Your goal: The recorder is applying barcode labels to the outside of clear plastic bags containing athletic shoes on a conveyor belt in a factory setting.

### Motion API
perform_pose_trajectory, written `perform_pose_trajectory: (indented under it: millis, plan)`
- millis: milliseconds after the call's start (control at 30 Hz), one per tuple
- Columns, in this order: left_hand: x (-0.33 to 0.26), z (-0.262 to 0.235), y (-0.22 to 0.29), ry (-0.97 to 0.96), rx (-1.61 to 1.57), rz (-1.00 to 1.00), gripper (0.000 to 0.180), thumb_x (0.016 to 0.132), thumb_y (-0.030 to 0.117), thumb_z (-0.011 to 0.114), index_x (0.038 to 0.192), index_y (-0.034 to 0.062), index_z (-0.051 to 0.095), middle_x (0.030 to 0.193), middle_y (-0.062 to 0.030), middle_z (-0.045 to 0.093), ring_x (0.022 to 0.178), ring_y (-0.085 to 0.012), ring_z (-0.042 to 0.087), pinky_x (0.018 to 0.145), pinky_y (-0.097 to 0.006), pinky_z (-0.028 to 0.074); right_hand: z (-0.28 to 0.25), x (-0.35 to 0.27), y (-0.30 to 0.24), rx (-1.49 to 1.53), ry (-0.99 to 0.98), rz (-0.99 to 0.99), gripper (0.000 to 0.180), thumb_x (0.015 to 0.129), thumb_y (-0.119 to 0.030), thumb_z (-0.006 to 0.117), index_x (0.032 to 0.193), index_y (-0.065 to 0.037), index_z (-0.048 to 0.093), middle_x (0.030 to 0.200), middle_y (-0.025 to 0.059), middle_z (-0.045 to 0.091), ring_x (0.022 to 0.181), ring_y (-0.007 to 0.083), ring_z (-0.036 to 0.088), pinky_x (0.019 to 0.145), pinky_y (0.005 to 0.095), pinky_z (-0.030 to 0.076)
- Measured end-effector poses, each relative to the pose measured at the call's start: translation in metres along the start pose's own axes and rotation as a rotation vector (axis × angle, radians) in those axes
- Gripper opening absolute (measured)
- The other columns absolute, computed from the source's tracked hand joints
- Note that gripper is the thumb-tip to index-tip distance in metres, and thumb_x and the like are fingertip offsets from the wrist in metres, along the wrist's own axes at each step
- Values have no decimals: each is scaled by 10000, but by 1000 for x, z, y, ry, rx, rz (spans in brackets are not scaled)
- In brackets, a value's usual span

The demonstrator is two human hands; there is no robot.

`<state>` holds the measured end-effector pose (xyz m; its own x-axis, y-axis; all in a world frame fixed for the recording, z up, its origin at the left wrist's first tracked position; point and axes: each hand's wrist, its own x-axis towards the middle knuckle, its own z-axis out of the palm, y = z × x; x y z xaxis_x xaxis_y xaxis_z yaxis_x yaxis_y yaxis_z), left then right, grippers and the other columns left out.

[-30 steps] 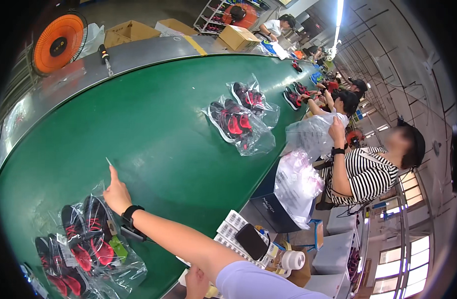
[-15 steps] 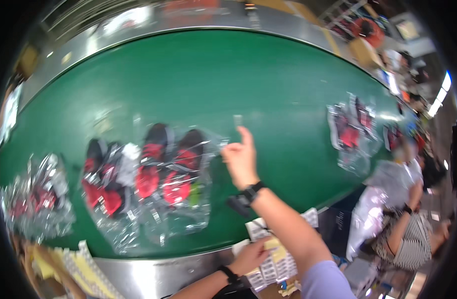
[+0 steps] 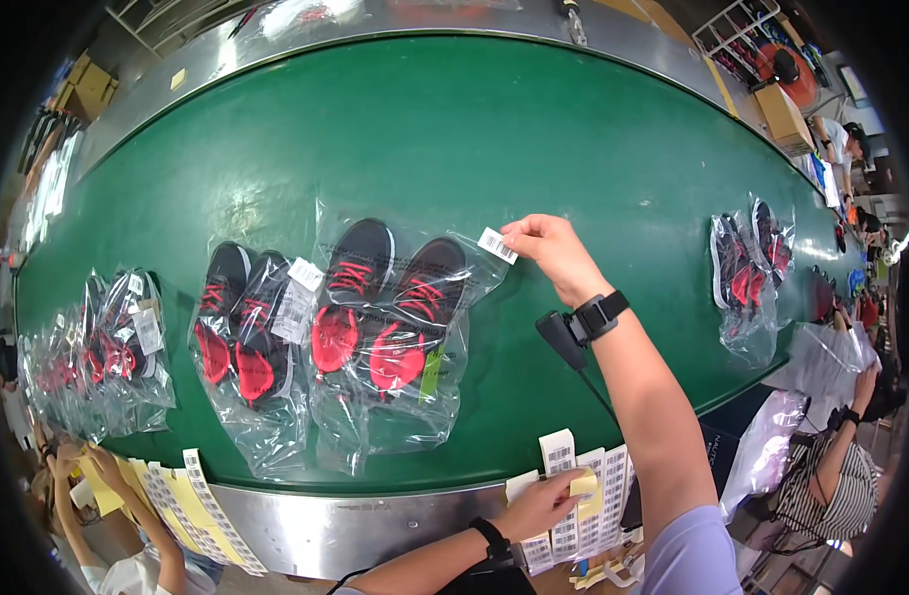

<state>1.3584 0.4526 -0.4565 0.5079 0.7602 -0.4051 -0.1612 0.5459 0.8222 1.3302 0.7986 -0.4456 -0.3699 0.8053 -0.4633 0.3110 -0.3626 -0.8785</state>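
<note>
My right hand point(image 3: 558, 256) pinches a white barcode sticker point(image 3: 498, 245) between thumb and fingertips, at the upper right corner of a clear plastic bag point(image 3: 410, 421). In that bag lies a pair of black sneakers point(image 3: 436, 268) with red laces and red insoles. Whether the sticker touches the plastic I cannot tell. Low in the view, my left hand point(image 3: 536, 508) has its fingers closed on the yellow backing of some barcode label sheets point(image 3: 563, 535) by the belt's near edge. Left of the first bag, a second bagged pair point(image 3: 241, 327) bears a white label.
A green conveyor belt point(image 3: 534, 129) carries more bagged shoes at its left point(image 3: 102, 347) and right point(image 3: 747, 268). Label strips point(image 3: 196, 516) overhang the metal edge point(image 3: 305, 526). Co-workers' hands are at the lower left and right; the right one point(image 3: 856, 397) holds plastic bags.
My right hand has turned from a raised finger to a pinch on the sticker at the bag's corner. Bags and hands appear farther right. My left hand stays at the label sheets.
</note>
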Motion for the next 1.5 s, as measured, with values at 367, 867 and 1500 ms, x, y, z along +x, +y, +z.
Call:
perform_pose_trajectory:
  millis: [367,867,1500]
  plan:
    - [7,6,3,6,66,-112,492,962,40,610,1430,43,457,1103,-143,693,960,-185,703,838,-310,556,5,3,35,-161,71,12,417,796,20,695,1192,-43,579,817,83,678,743,179,648,668,324,532]
    - [0,14,23,159,143,-1,436,936,-16,591,1368,20,544,760,9,533,648,-78,467,575,-242,397,-310,-118,105,-1574,856,101,221,815,-125,623,1027,-68,600,968,171,621,962,353,606,895,480,447]
    - [6,41,-39,419,85,161,203,949,-54,588,1144,-20,542,804,13,537,664,-20,441,570,-190,363,-75,-307,124,-257,201,-256,106,925,-95,595,1000,-21,605,894,139,620,836,349,626,735,420,503]
